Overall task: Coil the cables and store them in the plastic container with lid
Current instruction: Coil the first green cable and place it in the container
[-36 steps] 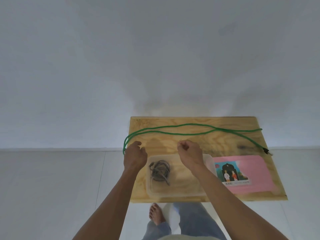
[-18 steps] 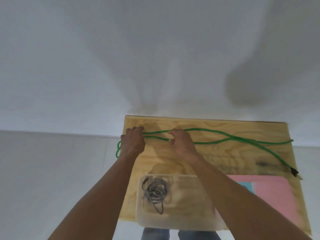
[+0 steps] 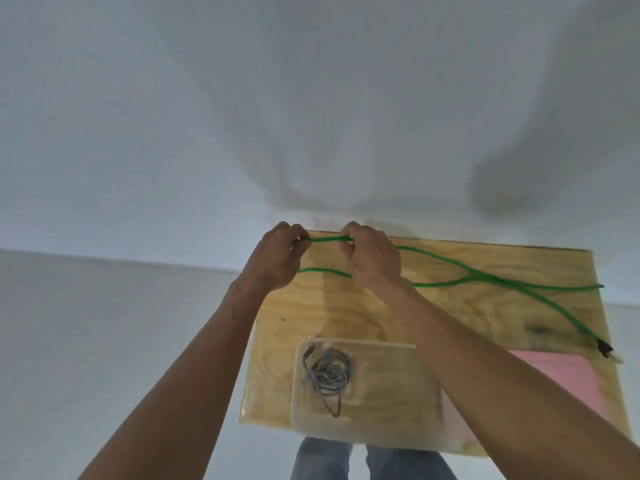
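Pale plywood counter point(image 3: 381, 317) against white wall, left hand point(image 3: 277, 258) and right hand point(image 3: 372, 259) both gripping long green cable point(image 3: 485, 277), clear plastic container point(image 3: 388, 403) holding coiled grey cable point(image 3: 327, 374)

Matt plywood table point(image 3: 450, 306), clear plastic container point(image 3: 388, 410), braided green cable point(image 3: 502, 282).

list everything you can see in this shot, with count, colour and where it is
green cable: 1, green, stretched in two strands across the far half of the board, its left part held up by both hands
cable plug: 1, dark, at the board's right edge
grey cable: 1, grey, bundled in the left part of the container
plastic container: 1, clear, near edge of the board, no lid on it
pink sheet: 1, pink, right near part of the board
wooden board: 1, light plywood, over a pale floor
left hand: 1, grips the green cable
right hand: 1, grips the green cable
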`<action>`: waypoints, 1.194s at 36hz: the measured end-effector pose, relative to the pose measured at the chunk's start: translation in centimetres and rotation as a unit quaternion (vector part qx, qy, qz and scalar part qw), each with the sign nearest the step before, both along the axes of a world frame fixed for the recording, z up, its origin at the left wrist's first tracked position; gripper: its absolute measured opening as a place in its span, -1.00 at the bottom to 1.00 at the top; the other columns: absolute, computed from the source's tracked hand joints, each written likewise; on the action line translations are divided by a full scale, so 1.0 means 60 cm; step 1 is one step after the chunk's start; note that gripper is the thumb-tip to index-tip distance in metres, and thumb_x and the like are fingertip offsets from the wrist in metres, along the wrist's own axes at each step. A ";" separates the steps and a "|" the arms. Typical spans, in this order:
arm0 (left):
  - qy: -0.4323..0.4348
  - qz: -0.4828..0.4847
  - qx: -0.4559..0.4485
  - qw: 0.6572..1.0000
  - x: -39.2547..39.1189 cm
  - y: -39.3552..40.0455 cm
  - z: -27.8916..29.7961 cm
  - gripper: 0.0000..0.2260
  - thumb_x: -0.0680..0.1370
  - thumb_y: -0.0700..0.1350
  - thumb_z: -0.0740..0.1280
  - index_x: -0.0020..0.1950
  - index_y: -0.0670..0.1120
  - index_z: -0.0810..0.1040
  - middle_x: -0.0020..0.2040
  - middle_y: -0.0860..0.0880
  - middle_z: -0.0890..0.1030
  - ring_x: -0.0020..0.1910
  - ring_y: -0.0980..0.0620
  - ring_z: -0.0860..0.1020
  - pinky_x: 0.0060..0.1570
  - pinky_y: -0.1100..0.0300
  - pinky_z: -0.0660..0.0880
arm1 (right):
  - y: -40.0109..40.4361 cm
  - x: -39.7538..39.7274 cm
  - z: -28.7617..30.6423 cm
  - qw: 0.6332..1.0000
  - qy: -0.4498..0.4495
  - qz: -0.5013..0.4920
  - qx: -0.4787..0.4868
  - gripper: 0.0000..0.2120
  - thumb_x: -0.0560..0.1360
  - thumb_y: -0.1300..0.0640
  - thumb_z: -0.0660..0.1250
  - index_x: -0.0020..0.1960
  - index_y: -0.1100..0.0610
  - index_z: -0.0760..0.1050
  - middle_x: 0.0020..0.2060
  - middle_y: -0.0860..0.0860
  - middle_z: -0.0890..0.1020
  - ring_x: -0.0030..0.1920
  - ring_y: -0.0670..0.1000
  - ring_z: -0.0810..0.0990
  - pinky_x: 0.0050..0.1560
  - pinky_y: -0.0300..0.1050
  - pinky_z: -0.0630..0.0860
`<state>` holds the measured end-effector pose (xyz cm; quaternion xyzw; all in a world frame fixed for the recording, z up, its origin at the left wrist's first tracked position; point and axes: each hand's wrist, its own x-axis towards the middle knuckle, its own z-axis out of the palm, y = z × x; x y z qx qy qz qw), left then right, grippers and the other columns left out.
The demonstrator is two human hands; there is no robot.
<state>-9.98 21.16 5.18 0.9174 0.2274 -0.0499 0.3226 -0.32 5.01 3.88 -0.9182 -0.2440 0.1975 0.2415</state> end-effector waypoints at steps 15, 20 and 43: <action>-0.103 0.055 -0.034 0.993 -0.122 0.013 0.098 -0.78 0.69 -0.10 0.24 0.01 -0.21 0.60 -0.10 -0.04 0.66 -0.06 -0.13 0.63 -0.01 0.02 0.55 | -0.093 0.003 0.330 0.946 -0.215 -0.129 0.206 -0.91 0.56 0.01 0.37 0.04 -0.01 0.58 -0.31 -0.10 0.52 -0.24 -0.02 0.55 -0.16 -0.02 0.58; -0.145 0.063 -0.061 0.986 -0.131 -0.013 0.137 -0.74 0.70 -0.06 0.21 -0.01 -0.17 0.60 -0.14 -0.01 0.69 -0.15 0.13 0.62 -0.12 0.19 0.47 | -0.099 -0.034 0.417 0.924 -0.247 -0.118 0.268 -0.92 0.54 0.03 0.40 0.02 -0.02 0.59 -0.39 -0.12 0.50 -0.33 -0.05 0.54 -0.21 -0.05 0.59; -0.310 0.156 -0.532 0.773 -0.048 -0.212 0.371 -0.78 0.68 -0.14 0.26 0.09 -0.27 0.62 -0.15 -0.21 0.69 -0.03 -0.18 0.73 -0.07 0.03 0.66 | -0.187 -0.140 0.378 0.919 0.109 -0.052 0.376 -0.11 0.53 0.04 0.45 0.61 -0.15 -0.09 -0.08 -0.09 0.76 -0.02 -0.06 0.72 0.13 0.10 0.64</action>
